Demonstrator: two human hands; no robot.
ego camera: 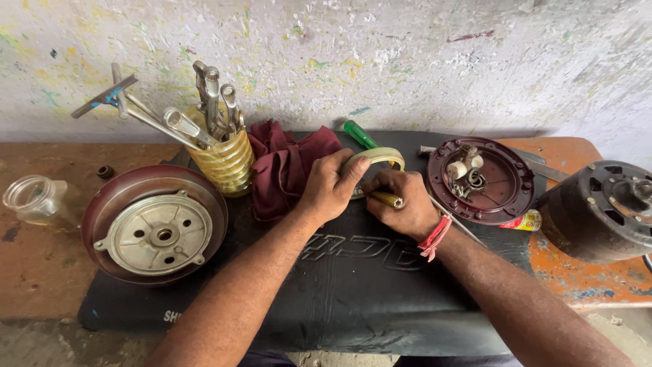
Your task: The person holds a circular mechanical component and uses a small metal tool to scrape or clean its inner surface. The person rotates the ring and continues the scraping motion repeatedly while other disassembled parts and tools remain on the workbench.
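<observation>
On the black mat (353, 285) my two hands meet at the middle. My left hand (329, 187) curls over a yellowish ring (380, 156), fingers pressed together on its near edge, the thumb along its side. My right hand (401, 204) is closed into a fist round a yellow handle (388, 199), which pokes out toward the ring; I cannot tell what its tip touches, since my left fingers hide it. Judging by what lies about, the dismantling is well along: the maroon cover (155, 224) with its metal hub sits apart at the left, the maroon plate (481, 180) with loose small parts at the right, and the dark motor (601, 211) beyond that. The ring's own job looks unfinished.
</observation>
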